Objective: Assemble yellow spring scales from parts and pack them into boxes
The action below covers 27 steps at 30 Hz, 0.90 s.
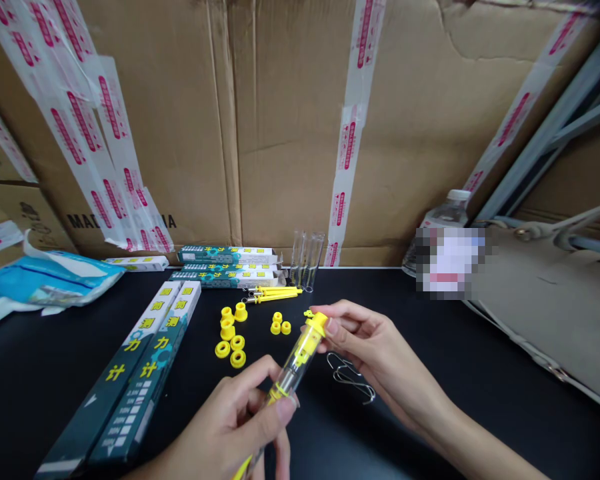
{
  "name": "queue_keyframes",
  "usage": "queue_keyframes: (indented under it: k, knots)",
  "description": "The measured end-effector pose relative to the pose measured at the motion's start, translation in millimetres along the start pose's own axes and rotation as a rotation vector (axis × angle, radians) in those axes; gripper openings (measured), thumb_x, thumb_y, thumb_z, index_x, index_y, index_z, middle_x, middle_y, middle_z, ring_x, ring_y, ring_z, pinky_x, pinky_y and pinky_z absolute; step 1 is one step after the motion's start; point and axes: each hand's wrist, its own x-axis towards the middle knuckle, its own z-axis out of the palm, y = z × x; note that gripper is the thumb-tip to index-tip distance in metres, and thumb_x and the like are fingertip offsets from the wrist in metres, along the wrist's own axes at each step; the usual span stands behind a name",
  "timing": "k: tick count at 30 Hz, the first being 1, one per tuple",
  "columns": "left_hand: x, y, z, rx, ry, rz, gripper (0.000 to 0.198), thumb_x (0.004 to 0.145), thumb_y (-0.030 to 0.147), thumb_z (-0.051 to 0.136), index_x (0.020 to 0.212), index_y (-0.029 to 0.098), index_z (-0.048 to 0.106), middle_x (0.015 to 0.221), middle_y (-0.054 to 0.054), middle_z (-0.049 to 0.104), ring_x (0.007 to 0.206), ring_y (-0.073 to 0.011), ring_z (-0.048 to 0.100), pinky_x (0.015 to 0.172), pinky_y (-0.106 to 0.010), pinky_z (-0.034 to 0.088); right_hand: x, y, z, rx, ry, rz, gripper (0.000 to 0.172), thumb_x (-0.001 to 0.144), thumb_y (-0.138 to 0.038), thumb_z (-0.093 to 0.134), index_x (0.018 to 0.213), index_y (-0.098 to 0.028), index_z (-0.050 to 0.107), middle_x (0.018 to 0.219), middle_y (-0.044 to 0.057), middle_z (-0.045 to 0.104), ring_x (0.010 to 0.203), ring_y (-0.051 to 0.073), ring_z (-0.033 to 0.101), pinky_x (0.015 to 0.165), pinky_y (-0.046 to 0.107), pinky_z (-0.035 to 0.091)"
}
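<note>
A clear tubular spring scale (296, 360) with yellow parts inside slants up and to the right in front of me. My left hand (247, 413) is closed round its lower part. At the upper end, the thumb and fingers of my right hand (365, 340) pinch the yellow end cap (318, 323), which sits on the tube. A small yellow tab sticks out beside the cap. Several metal hooks (353, 380) lie below my right hand. Farther off are yellow flanged caps (227, 329), small yellow rings (277, 327) and yellow rods with springs (275, 293).
Clear tubes (307, 260) stand against the cardboard wall (290, 133). Long printed boxes (145, 373) lie at the left, with stacked boxes (225, 275) behind. A blue packet (55, 277) rests far left. A plastic bottle (447, 212) and a beige bag (550, 300) are at the right.
</note>
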Motion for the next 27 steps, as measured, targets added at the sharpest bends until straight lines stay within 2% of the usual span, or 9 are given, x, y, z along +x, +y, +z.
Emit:
queue_keyframes:
  k: [5, 8, 10, 12, 14, 15, 20, 24, 27]
  knots:
    - [-0.5, -2.9, -0.6, -0.017, 0.020, 0.001, 0.050, 0.083, 0.069, 0.061, 0.088, 0.022, 0.045, 0.051, 0.002, 0.066, 0.025, -0.0026, 0.040, 0.033, -0.010, 0.034, 2.8, -3.1, -0.8, 0.027, -0.041, 0.054, 0.023, 0.078, -0.034, 0.084, 0.098, -0.023, 0.080, 0.087, 0.001, 0.079, 0.074, 0.010, 0.072, 0.075, 0.020, 0.059]
    - [0.8, -7.5, -2.6, -0.045, -0.009, 0.024, 0.049, 0.084, 0.069, 0.061, 0.085, 0.022, 0.043, 0.051, 0.002, 0.066, 0.022, -0.0037, 0.039, 0.029, -0.011, 0.031, 8.8, -11.4, -9.8, 0.000, -0.103, 0.108, 0.037, 0.075, -0.038, 0.085, 0.108, -0.022, 0.077, 0.087, 0.003, 0.079, 0.073, 0.013, 0.074, 0.079, 0.026, 0.060]
    - [1.2, -7.7, -3.6, -0.081, 0.000, 0.002, 0.051, 0.082, 0.069, 0.062, 0.085, 0.023, 0.042, 0.050, 0.003, 0.065, 0.022, -0.0036, 0.038, 0.027, -0.010, 0.029, 14.4, -19.0, -21.6, -0.107, -0.072, 0.094, 0.051, 0.078, -0.042, 0.082, 0.124, -0.022, 0.070, 0.095, 0.006, 0.080, 0.081, 0.016, 0.076, 0.085, 0.031, 0.059]
    - [1.1, -6.8, -4.7, -0.107, 0.025, -0.035, 0.052, 0.080, 0.069, 0.065, 0.085, 0.023, 0.040, 0.048, 0.005, 0.063, 0.022, -0.0033, 0.038, 0.027, -0.009, 0.026, 20.5, -26.1, -37.0, -0.358, -0.001, 0.011, 0.057, 0.081, -0.045, 0.076, 0.131, -0.019, 0.064, 0.100, 0.010, 0.079, 0.085, 0.019, 0.076, 0.083, 0.034, 0.059]
    - [1.3, -7.2, -6.3, -0.137, 0.020, -0.053, 0.055, 0.078, 0.071, 0.065, 0.085, 0.024, 0.039, 0.046, 0.006, 0.061, 0.021, -0.0053, 0.042, 0.025, -0.009, 0.026, 25.9, -31.1, -53.0, -0.778, 0.078, -0.109, 0.051, 0.086, -0.051, 0.065, 0.123, -0.016, 0.067, 0.095, 0.010, 0.079, 0.079, 0.020, 0.074, 0.075, 0.034, 0.059]
    - [1.9, -8.2, -7.3, -0.159, 0.005, -0.055, 0.056, 0.076, 0.073, 0.065, 0.085, 0.024, 0.039, 0.046, 0.006, 0.061, 0.021, -0.0078, 0.045, 0.024, -0.010, 0.027, 27.9, -32.6, -60.0, -0.863, 0.110, -0.133, 0.046, 0.086, -0.050, 0.066, 0.116, -0.015, 0.071, 0.088, 0.009, 0.079, 0.076, 0.020, 0.072, 0.071, 0.034, 0.058]
    - [8.0, -15.8, -12.8, -0.233, -0.037, -0.033, 0.062, 0.069, 0.080, 0.064, 0.085, 0.025, 0.038, 0.046, 0.005, 0.064, 0.023, -0.0182, 0.057, 0.021, -0.015, 0.032, 30.5, -30.2, -73.5, -1.131, 0.133, -0.163, 0.016, 0.082, -0.033, 0.072, 0.091, -0.023, 0.080, 0.082, 0.004, 0.077, 0.075, 0.021, 0.067, 0.071, 0.034, 0.051]
    - [10.1, -13.8, -15.2, -0.261, -0.019, -0.010, 0.060, 0.073, 0.080, 0.061, 0.088, 0.024, 0.043, 0.039, 0.005, 0.059, 0.023, -0.0200, 0.058, 0.021, -0.015, 0.033, 30.7, -18.3, -71.2, -1.256, 0.122, -0.156, 0.019, 0.081, -0.032, 0.074, 0.095, -0.023, 0.082, 0.088, 0.006, 0.077, 0.078, 0.023, 0.067, 0.071, 0.036, 0.052]
    - [9.0, -11.3, -17.3, -0.309, -0.051, -0.033, 0.056, 0.076, 0.075, 0.061, 0.090, 0.023, 0.047, 0.039, 0.004, 0.060, 0.024, -0.0193, 0.058, 0.022, -0.015, 0.035, 32.6, -7.5, -73.1, -1.325, 0.142, -0.166, 0.018, 0.085, -0.027, 0.068, 0.096, -0.022, 0.081, 0.095, 0.010, 0.076, 0.086, 0.026, 0.069, 0.080, 0.039, 0.053]
